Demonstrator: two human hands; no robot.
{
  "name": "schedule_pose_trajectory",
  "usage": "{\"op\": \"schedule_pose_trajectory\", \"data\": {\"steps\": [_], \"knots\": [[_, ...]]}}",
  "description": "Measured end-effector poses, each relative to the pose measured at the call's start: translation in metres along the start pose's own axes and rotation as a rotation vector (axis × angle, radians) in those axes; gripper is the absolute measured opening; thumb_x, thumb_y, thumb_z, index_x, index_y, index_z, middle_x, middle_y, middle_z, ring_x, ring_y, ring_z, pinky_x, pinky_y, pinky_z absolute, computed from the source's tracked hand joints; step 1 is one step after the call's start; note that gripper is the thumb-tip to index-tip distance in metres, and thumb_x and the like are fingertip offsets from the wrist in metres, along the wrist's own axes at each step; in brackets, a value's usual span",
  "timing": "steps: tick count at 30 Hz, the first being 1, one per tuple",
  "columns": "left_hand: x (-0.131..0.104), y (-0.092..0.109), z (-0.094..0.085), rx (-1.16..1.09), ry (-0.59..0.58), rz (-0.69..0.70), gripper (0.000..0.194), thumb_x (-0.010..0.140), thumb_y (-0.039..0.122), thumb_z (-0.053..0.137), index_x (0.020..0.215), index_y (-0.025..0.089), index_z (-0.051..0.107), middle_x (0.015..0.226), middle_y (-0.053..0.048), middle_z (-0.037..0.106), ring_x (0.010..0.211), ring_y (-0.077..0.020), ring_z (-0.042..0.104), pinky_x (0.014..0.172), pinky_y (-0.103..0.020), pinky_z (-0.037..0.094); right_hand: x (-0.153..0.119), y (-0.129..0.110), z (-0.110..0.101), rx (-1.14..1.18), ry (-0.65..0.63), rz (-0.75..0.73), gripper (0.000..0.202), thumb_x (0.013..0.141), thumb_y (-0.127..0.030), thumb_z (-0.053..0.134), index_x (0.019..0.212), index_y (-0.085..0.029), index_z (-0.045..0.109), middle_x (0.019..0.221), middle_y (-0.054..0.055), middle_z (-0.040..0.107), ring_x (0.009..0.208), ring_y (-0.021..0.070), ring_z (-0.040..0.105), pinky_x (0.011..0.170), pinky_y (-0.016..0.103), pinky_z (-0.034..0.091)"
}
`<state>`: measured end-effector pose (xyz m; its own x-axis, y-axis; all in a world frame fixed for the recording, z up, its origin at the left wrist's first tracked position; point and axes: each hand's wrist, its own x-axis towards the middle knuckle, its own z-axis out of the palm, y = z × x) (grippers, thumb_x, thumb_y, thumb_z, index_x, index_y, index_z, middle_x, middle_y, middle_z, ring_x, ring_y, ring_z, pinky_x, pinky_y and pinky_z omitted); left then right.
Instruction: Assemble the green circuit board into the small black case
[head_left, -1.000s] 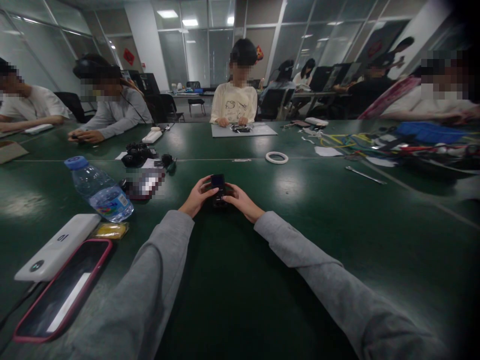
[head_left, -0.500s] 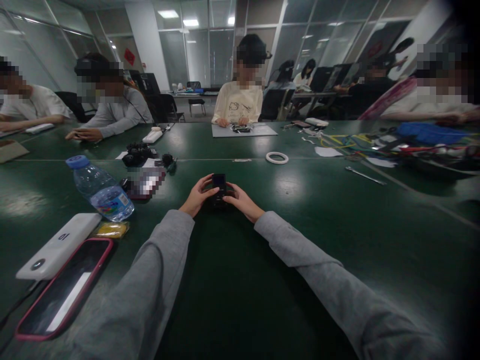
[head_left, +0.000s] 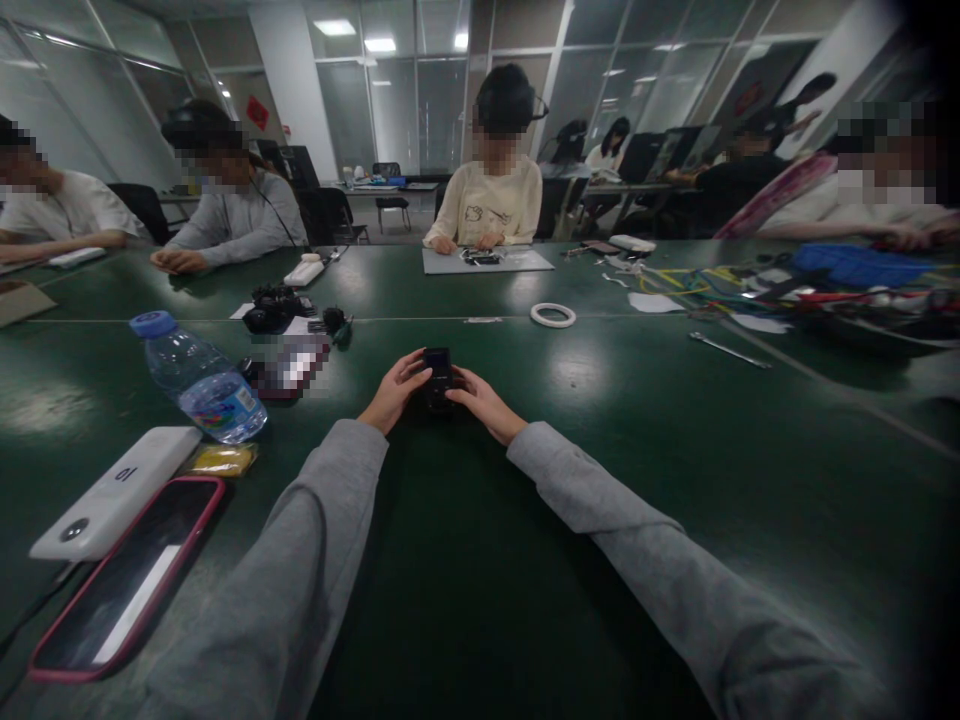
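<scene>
Fingers (head_left: 417, 380) around 1 black device (head_left: 439, 378), green tabletop (head_left: 645, 430)

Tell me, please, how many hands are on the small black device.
2: the left hand at the left side of the black device and the right hand at its right. Some fingers are partly hidden behind it, but no other hand shows there.

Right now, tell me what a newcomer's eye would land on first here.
Probably the small black device at the centre, held between the left hand and the right hand. Next, perhaps, the blue-capped bottle and the pink-edged phone at the left, then the bright blue object towards the right edge.
</scene>
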<state>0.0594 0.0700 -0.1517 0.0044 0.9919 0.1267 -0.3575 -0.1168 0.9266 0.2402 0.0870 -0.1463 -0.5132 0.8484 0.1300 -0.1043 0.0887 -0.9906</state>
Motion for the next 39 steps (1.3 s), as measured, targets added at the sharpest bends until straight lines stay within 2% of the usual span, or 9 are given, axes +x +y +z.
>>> {"op": "schedule_pose_trajectory", "data": {"steps": [3,8,16,20,26,29,32,35,39], "knots": [[0.003,-0.003,-0.002,-0.021,0.018,-0.018,0.055,0.072,0.026,0.072,0.124,0.022,0.055,0.125,-0.008,0.058,0.121,-0.0248,0.05,0.108,-0.043,0.034,0.001,0.002,0.001,-0.003,0.016,-0.003,0.056,0.075,-0.021,0.061,0.13,-0.018,0.048,0.126,0.007,0.055,0.118,0.0192,0.051,0.109,0.039,0.034],[0.005,-0.004,-0.001,-0.021,0.015,0.027,0.05,0.072,0.025,0.072,0.121,0.021,0.059,0.13,-0.007,0.055,0.127,-0.0245,0.045,0.11,-0.04,0.031,0.001,0.001,0.001,-0.011,0.029,-0.027,0.051,0.077,-0.022,0.057,0.127,-0.02,0.053,0.128,0.005,0.055,0.121,0.0191,0.049,0.111,0.04,0.03],[0.004,0.0,0.002,0.061,0.048,0.045,0.052,0.073,0.026,0.069,0.124,0.022,0.056,0.132,-0.007,0.053,0.13,-0.0243,0.042,0.112,-0.04,0.028,0.003,0.006,-0.002,-0.025,0.049,-0.066,0.046,0.078,-0.025,0.055,0.124,-0.021,0.057,0.129,0.003,0.055,0.124,0.0191,0.047,0.112,0.039,0.027],[0.004,0.0,0.001,0.121,0.037,0.081,0.053,0.071,0.02,0.065,0.123,0.024,0.057,0.135,-0.004,0.051,0.131,-0.0233,0.039,0.112,-0.039,0.027,0.003,0.008,-0.002,-0.056,0.083,-0.062,0.045,0.079,-0.026,0.054,0.123,-0.022,0.057,0.13,0.003,0.054,0.124,0.0188,0.046,0.112,0.038,0.027],[0.003,-0.001,-0.001,0.112,0.055,0.068,0.06,0.066,0.01,0.055,0.124,0.023,0.055,0.131,-0.006,0.053,0.121,-0.0241,0.048,0.107,-0.043,0.034,0.003,0.011,-0.003,-0.147,0.088,-0.083,0.044,0.083,-0.03,0.052,0.127,-0.026,0.054,0.134,0.0,0.05,0.128,0.0175,0.041,0.114,0.037,0.024],[0.001,-0.005,-0.003,0.178,0.049,0.103,0.063,0.063,0.008,0.056,0.124,0.024,0.055,0.128,-0.006,0.054,0.117,-0.0231,0.051,0.105,-0.043,0.036,-0.001,0.009,-0.002,-0.189,0.078,-0.119,0.043,0.088,-0.04,0.05,0.128,-0.025,0.052,0.134,0.001,0.049,0.128,0.0175,0.041,0.113,0.037,0.025],[-0.001,-0.008,-0.003,0.268,0.033,0.162,0.067,0.058,0.003,0.054,0.122,0.024,0.055,0.125,-0.006,0.055,0.115,-0.0223,0.052,0.104,-0.043,0.037,-0.009,0.004,0.004,-0.269,0.076,-0.145,0.058,0.083,-0.05,0.058,0.132,-0.02,0.045,0.129,0.007,0.052,0.12,0.0198,0.048,0.107,0.037,0.033],[-0.007,-0.009,-0.003,0.325,0.023,0.227,0.064,0.055,0.0,0.051,0.115,0.02,0.058,0.118,-0.007,0.059,0.117,-0.0218,0.05,0.105,-0.042,0.036,-0.016,0.002,0.011,-0.425,0.124,-0.24,0.074,0.073,-0.048,0.07,0.134,-0.018,0.041,0.129,0.011,0.05,0.119,0.022,0.048,0.105,0.037,0.035],[-0.026,-0.009,-0.005,0.387,0.076,0.231,0.063,0.052,-0.002,0.046,0.11,0.019,0.061,0.109,-0.007,0.063,0.111,-0.0206,0.055,0.102,-0.043,0.038,-0.03,0.004,0.018,-0.617,0.251,-0.33,0.065,0.073,-0.039,0.068,0.128,-0.014,0.046,0.123,0.014,0.05,0.114,0.0228,0.049,0.104,0.038,0.036]]}}
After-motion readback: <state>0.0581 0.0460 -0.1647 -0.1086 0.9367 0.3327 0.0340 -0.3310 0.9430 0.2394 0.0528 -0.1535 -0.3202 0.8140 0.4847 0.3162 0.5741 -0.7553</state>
